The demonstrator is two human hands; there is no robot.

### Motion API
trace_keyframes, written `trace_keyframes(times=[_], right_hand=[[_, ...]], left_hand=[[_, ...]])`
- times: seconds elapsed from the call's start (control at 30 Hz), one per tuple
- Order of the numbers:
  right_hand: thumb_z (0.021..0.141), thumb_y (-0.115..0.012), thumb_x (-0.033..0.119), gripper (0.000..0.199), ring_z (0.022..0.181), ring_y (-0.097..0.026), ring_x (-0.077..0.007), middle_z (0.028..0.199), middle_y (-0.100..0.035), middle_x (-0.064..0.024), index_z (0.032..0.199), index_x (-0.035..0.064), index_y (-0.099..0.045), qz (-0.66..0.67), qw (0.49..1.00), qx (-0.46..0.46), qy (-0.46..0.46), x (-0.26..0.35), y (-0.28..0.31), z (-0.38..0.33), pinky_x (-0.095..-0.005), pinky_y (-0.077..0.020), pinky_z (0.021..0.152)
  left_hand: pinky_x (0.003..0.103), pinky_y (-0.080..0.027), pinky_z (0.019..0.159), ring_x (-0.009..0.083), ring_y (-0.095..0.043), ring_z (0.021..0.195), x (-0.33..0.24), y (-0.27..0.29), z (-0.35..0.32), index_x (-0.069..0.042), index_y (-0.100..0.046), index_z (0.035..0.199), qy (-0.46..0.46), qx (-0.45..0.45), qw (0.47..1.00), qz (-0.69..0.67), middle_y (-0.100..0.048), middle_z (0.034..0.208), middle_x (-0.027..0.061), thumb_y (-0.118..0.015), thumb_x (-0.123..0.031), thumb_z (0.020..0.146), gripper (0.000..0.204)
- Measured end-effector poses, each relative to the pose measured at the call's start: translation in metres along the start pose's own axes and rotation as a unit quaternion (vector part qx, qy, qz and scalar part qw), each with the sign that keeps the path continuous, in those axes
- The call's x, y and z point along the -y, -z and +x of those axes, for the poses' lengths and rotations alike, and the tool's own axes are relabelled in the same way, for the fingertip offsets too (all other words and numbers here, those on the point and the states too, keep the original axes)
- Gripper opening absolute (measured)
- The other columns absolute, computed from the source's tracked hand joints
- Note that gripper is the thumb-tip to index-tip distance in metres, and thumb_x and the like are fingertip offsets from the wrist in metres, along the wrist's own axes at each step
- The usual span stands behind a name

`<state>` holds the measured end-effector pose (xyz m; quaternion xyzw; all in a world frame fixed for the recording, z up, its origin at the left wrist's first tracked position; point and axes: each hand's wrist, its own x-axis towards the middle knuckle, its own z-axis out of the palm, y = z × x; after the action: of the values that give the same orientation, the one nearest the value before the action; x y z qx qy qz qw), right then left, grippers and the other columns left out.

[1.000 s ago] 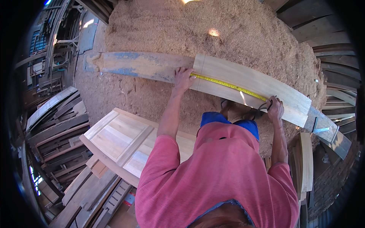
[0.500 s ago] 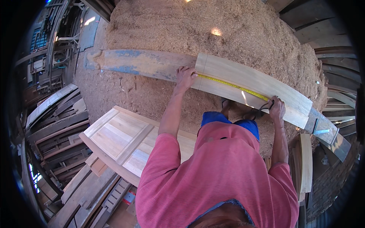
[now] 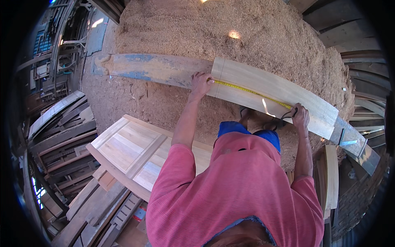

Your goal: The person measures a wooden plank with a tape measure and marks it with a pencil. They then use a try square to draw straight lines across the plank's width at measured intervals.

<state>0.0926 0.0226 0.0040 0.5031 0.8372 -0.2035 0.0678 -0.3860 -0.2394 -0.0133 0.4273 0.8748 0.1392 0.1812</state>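
Observation:
A pale wooden board (image 3: 263,84) lies across a long worn plank (image 3: 164,68) with flaking blue paint. Stretched along the board is the yellow blade of a tape measure (image 3: 251,91). My left hand (image 3: 200,84) pinches the blade's end close to the board's left edge, by a line drawn across the wood. At the blade's other end, my right hand (image 3: 301,117) is closed around the tape's dark case, most of which the fingers hide. Both hands rest at or just over the board.
A panelled wooden door (image 3: 131,144) lies at the left on stacked timber (image 3: 94,206). Sawdust (image 3: 185,33) covers the ground beyond the plank. A metal clamp or bar (image 3: 363,147) sits on the plank's right end. Upright boards (image 3: 330,177) stand to my right.
My right hand has shifted very slightly up and to the right along the board with the tape measure. The left hand stays at the blade's end.

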Motion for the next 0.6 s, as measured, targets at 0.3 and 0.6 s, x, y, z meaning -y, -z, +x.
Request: trace_keyframes(times=[0.3, 0.6], right_hand=[[0.094, -0.080, 0.028, 0.023, 0.096, -0.071, -0.0488, 0.100, -0.076, -0.0214, 0.108, 0.0111, -0.072, -0.009, 1.000, 0.015, -0.009, 0.0011, 0.0024, 0.0002, -0.0594, -0.0548, 0.084], [0.094, -0.078, 0.027, 0.024, 0.098, -0.070, -0.0484, 0.104, -0.076, -0.0209, 0.109, 0.0105, -0.071, -0.001, 1.000, 0.011, 0.002, -0.0010, 0.0017, -0.0006, -0.0594, -0.0545, 0.085]], left_hand=[[0.055, -0.044, 0.111, 0.0372, -0.064, 0.116, -0.0026, 0.0031, 0.0019, -0.020, -0.080, 0.102, -0.005, 0.005, 1.000, 0.012, -0.074, 0.108, 0.0071, -0.088, -0.029, 0.086, 0.020], [0.055, -0.045, 0.109, 0.0361, -0.065, 0.115, -0.0016, 0.0005, 0.0025, -0.020, -0.080, 0.099, -0.011, -0.005, 1.000, 0.015, -0.075, 0.106, 0.0055, -0.087, -0.028, 0.087, 0.016]])
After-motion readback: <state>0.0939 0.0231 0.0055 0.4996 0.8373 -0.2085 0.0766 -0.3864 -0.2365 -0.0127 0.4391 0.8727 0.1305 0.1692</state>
